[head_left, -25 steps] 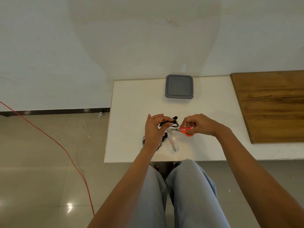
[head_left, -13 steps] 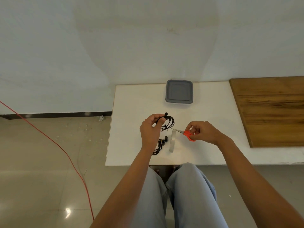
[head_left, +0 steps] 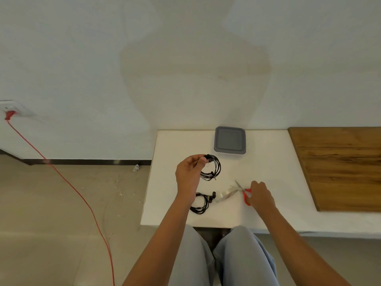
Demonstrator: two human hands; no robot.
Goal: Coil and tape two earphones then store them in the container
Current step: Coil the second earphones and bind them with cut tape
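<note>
A seated person in pale jeans reaches both bare forearms over a white table. The left hand is raised above the table's left half, wrist bent, with thumb and fingertips pinched together on the top of a coiled black earphone. The loop hangs to the right of the fingers, clear of the tabletop. The right hand sits low at the table surface, fingers curled round the red handles of a pair of scissors. Its blades point up and left, away from the hand.

A 2nd earphone, also coiled, lies on the table just below the left wrist. A clear tape roll lies between that coil and the scissors, its edge touching or passing under the blades. Nothing on it is legible at this size.

The grey square container stands at the table's far edge by the wall, well apart from both hands. Its lid is on, so its contents are hidden. A wooden board covers the table's right side. A red cable runs from a wall socket across the floor.
</note>
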